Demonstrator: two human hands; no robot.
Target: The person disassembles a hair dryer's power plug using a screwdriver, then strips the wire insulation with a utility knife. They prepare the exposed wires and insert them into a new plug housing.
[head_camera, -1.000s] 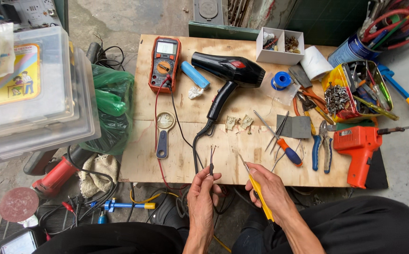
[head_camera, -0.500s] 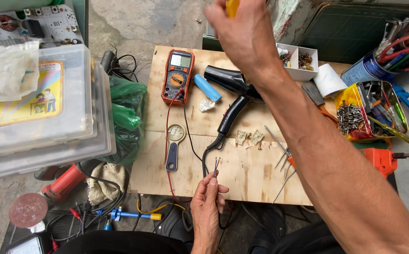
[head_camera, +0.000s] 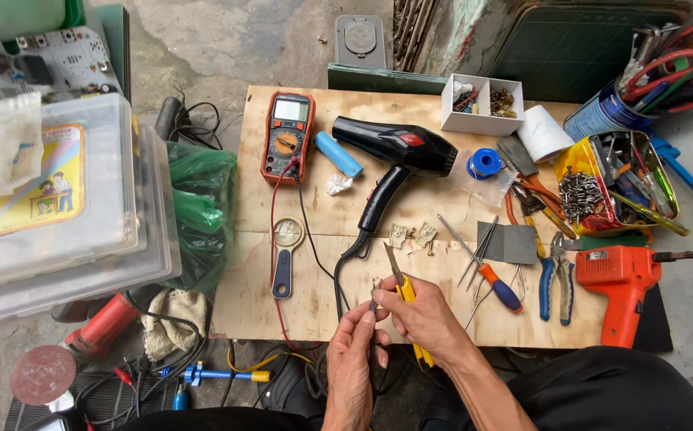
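My left hand point(head_camera: 352, 351) pinches the bare end of the black power cord point(head_camera: 345, 263) near the front edge of the plywood board point(head_camera: 442, 207). My right hand point(head_camera: 426, 319) grips a yellow utility knife point(head_camera: 400, 283), its blade pointing up and away beside the wire end. The two hands almost touch. The cord runs up to a black hair dryer point(head_camera: 398, 152) lying on the board's middle.
A red multimeter point(head_camera: 289, 136), blue cylinder point(head_camera: 338, 153), magnifier point(head_camera: 284, 255), tweezers, screwdriver point(head_camera: 494, 279), pliers point(head_camera: 558, 275) and an orange soldering gun point(head_camera: 621, 279) lie on the board. A yellow tray of tools point(head_camera: 625, 179) sits right, clear plastic boxes point(head_camera: 51, 207) left.
My right hand, raised high toward the camera half a second ago, has come back down beside my left hand with the knife at the wire end.
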